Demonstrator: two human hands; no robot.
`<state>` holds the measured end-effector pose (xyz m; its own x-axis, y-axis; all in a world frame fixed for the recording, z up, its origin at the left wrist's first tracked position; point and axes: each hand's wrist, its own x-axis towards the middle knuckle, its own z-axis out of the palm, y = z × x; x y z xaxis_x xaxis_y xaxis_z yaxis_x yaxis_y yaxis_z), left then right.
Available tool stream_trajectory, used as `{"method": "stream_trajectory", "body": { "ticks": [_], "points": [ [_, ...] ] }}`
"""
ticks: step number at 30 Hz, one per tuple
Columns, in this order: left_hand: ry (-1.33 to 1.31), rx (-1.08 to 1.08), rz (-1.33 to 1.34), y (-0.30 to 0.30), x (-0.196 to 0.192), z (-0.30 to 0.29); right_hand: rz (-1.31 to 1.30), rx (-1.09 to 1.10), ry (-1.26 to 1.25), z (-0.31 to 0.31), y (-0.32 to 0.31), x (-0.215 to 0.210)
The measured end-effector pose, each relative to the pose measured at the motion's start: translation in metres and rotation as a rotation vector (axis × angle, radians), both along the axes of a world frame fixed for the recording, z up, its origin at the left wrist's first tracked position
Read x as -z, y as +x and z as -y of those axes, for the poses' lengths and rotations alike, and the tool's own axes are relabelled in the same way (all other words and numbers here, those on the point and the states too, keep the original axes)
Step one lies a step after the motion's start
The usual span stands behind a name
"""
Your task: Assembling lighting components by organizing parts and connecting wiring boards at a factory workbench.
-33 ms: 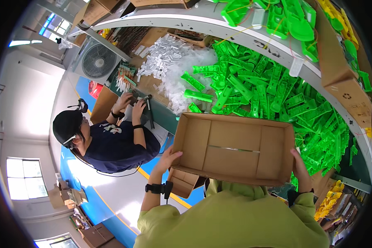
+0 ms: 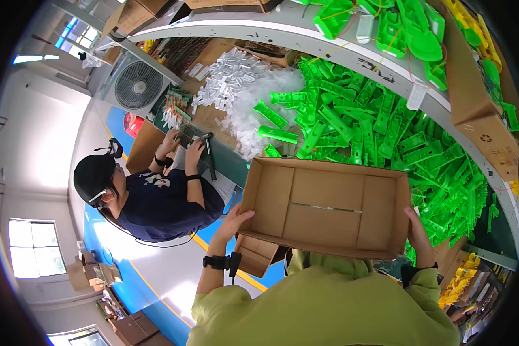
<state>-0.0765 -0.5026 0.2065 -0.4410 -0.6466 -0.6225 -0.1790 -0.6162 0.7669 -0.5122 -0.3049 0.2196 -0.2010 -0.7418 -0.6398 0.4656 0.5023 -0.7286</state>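
A shallow brown cardboard box (image 2: 326,230) without a lid is held up in front of me, tilted so its inside shows. Nothing lies in it; a thin gap runs between its bottom flaps. My left hand (image 2: 232,224) grips the box's left end, thumb over the rim. At the right end my right hand (image 2: 420,235) grips it, the fingers partly hidden behind the wall. Just beyond the box, a large heap of green plastic casings (image 2: 352,130) covers the bench.
To the left a person (image 2: 155,199) sits working at the bench, beside a hammer (image 2: 210,155). Small white pieces (image 2: 230,78) and clear bags (image 2: 259,109) lie past them. A shelf (image 2: 305,30) with more green parts overhangs the bench. A smaller carton (image 2: 254,255) is below my left wrist.
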Motion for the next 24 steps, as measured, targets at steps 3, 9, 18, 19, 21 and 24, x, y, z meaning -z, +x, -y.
{"method": "stream_trajectory", "body": {
  "ticks": [3, 9, 18, 19, 21, 24],
  "points": [
    [-0.108, 0.033, 0.088, 0.005, 0.012, 0.013, -0.044, 0.040, -0.027, 0.009, 0.004, 0.017],
    [-0.030, -0.231, -0.031, 0.025, 0.014, 0.045, -0.053, 0.040, -0.005, 0.005, -0.001, 0.014],
    [-0.284, -0.674, 0.085, 0.054, 0.062, 0.236, -0.132, -0.009, 0.111, 0.023, 0.031, 0.022],
    [-0.263, -0.690, 0.062, 0.075, 0.082, 0.275, -0.124, -0.014, 0.149, 0.031, 0.037, 0.017],
    [-0.250, -0.767, 0.107, 0.076, 0.091, 0.335, -0.149, -0.024, 0.169, 0.037, 0.041, 0.016],
    [-0.328, -0.836, 0.212, 0.072, 0.094, 0.396, -0.173, 0.021, 0.195, 0.044, 0.047, 0.014]
  ]
}}
